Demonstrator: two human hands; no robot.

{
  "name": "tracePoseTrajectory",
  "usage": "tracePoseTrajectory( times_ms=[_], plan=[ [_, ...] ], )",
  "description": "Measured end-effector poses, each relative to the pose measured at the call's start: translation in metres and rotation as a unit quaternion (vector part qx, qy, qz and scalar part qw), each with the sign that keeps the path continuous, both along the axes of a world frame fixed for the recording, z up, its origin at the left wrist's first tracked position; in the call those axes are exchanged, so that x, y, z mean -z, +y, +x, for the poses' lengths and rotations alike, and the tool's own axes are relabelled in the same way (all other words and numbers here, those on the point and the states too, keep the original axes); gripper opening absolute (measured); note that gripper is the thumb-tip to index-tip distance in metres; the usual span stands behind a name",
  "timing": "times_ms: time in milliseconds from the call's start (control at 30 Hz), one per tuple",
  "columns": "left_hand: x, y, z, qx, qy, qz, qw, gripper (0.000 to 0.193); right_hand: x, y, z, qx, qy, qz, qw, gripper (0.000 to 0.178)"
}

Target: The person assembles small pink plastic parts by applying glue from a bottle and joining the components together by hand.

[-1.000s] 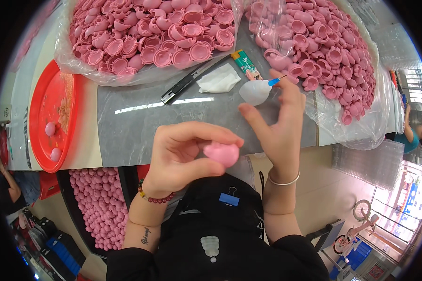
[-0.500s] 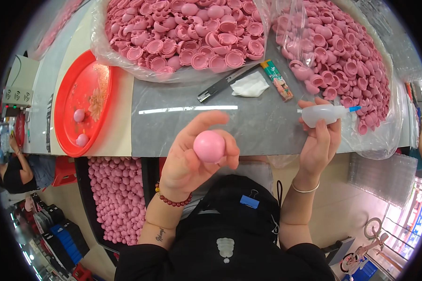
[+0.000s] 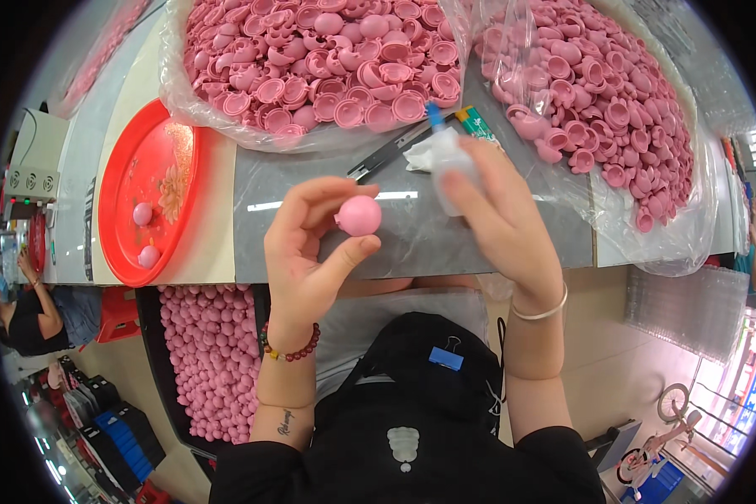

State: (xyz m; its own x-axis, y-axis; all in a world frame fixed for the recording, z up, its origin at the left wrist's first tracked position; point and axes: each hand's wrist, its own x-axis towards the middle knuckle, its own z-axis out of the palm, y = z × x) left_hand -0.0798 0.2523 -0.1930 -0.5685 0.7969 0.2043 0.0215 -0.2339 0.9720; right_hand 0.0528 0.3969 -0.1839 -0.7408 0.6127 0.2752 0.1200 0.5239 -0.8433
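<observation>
Where RH [image 3: 512,220] grips, btl [image 3: 447,153] part-hidden.

The person [image 3: 370,470] wears a black short-sleeved top [image 3: 256,466] with 1 pale motif [image 3: 403,443], 1 blue binder clip [image 3: 446,359], 1 red-beaded bracelet [image 3: 297,355] and 1 silvery bangle [image 3: 541,315].

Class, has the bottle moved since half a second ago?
Yes, leftward: the bottle was well right of the tissue and now overlaps the tissue's right side in this view.
</observation>
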Motion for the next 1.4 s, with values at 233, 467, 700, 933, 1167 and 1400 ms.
tracePoseTrajectory(
  times_ms=[233, 467, 700, 933, 1167, 1400],
  plan=[
    [0.008, -0.007, -0.004, 0.044, -0.033, 0.024, 0.998, 0.034, -0.017, -0.02, -0.006, -0.042, 0.043, -0.337, 0.94, 0.033],
    [0.004, -0.008, -0.004, 0.06, -0.012, -0.016, 0.998, 0.031, -0.019, -0.042, -0.015, -0.122, 0.145, -0.321, 0.928, 0.04],
    [-0.007, -0.008, -0.004, 0.094, 0.104, -0.081, 0.987, 0.033, -0.034, -0.043, -0.004, -0.091, 0.237, -0.287, 0.923, 0.042],
    [-0.009, -0.028, -0.02, 0.049, 0.018, 0.061, 0.997, 0.037, -0.009, -0.015, 0.008, 0.048, 0.091, -0.201, 0.974, 0.036],
    [-0.031, -0.072, -0.106, -0.36, 0.424, -0.36, 0.749, 0.026, 0.004, -0.02, 0.018, 0.077, 0.169, -0.213, 0.959, 0.034],
    [-0.045, 0.005, -0.067, -0.196, 0.546, -0.166, 0.798, 0.022, 0.009, -0.015, 0.023, 0.074, 0.202, -0.198, 0.956, 0.033]
  ],
)
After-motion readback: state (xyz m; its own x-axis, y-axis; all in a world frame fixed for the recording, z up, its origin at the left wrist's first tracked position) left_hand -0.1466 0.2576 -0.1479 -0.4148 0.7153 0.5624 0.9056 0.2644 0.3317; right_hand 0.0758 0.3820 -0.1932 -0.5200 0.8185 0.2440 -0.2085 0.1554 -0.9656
